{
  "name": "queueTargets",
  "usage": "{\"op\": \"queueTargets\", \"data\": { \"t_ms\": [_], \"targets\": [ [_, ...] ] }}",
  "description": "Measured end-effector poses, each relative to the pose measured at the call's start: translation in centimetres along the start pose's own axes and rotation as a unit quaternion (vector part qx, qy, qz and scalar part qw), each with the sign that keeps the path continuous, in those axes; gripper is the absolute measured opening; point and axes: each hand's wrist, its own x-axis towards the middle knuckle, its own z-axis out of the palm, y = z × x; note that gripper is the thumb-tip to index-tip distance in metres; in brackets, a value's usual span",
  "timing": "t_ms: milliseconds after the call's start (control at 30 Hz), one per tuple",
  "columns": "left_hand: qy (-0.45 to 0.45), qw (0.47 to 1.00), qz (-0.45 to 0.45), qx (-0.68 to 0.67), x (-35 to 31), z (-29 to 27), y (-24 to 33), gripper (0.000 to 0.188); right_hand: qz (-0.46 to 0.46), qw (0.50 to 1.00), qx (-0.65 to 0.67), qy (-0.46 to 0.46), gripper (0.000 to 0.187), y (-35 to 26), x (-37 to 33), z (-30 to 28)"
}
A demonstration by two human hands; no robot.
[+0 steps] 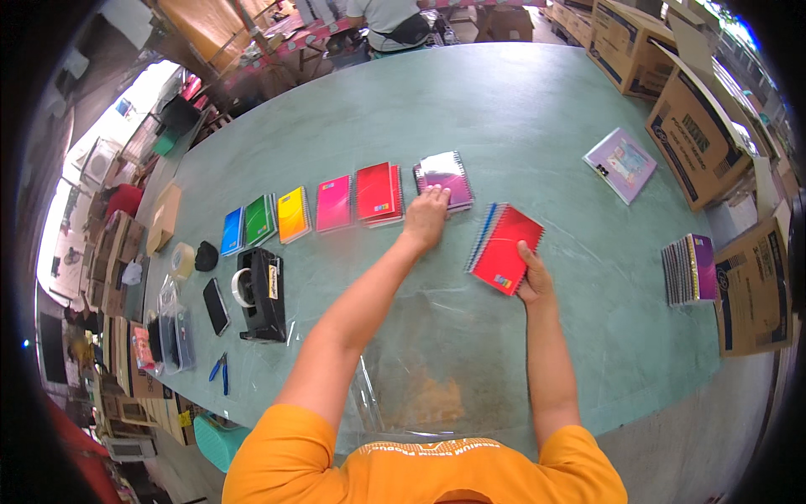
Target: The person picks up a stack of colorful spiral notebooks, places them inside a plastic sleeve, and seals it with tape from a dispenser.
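Observation:
My right hand (pixel 535 275) grips a small stack of spiral notebooks, its thumb on the red cover of the top notebook (pixel 512 244). Blue edges and coils show along the stack's left side. Farther off, my left hand (pixel 427 220) reaches to a purple spiral notebook (pixel 456 186) with a pale upper part, its fingertips closed at the near edge; other notebooks lie beneath. Leftward from there run piles of red (pixel 375 191), pink (pixel 334 203), yellow (pixel 294 213), green (pixel 259 219) and blue notebooks (pixel 232 231).
A black tape dispenser (pixel 267 296), a phone (pixel 216 307), blue cutters (pixel 221 371) and a plastic tub (pixel 175 336) lie left. Rightward are a lilac notebook (pixel 621 165), a tall notebook stack (pixel 690 269) and cardboard boxes (pixel 697 126). Clear film (pixel 369 395) lies near me. Beyond the table sits a person (pixel 390 25).

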Motion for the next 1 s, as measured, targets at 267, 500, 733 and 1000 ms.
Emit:
{"op": "queueTargets", "data": {
  "t_ms": [267,500,733,1000],
  "targets": [
    [-0.025,0.981,-0.038,-0.191,2.6,-3.9,0.5,0.018,0.064,0.997,0.051,0.008,0.055,-0.8,0.2,0.0],
    [-0.038,0.955,0.138,-0.26,-2.8,-6.2,9.2,0.037,-0.032,0.999,-0.025,-0.018,0.057,-0.7,0.0,1.2],
    [-0.15,0.815,-0.172,-0.533,-0.6,-7.9,7.5,0.081,-0.212,0.918,-0.332,-0.047,0.08,-4.3,-1.1,3.9],
    [-0.147,0.792,-0.229,-0.547,-2.9,-3.9,9.4,0.071,-0.221,0.875,-0.429,0.038,0.073,-1.8,-0.9,1.5]
  ]
}}
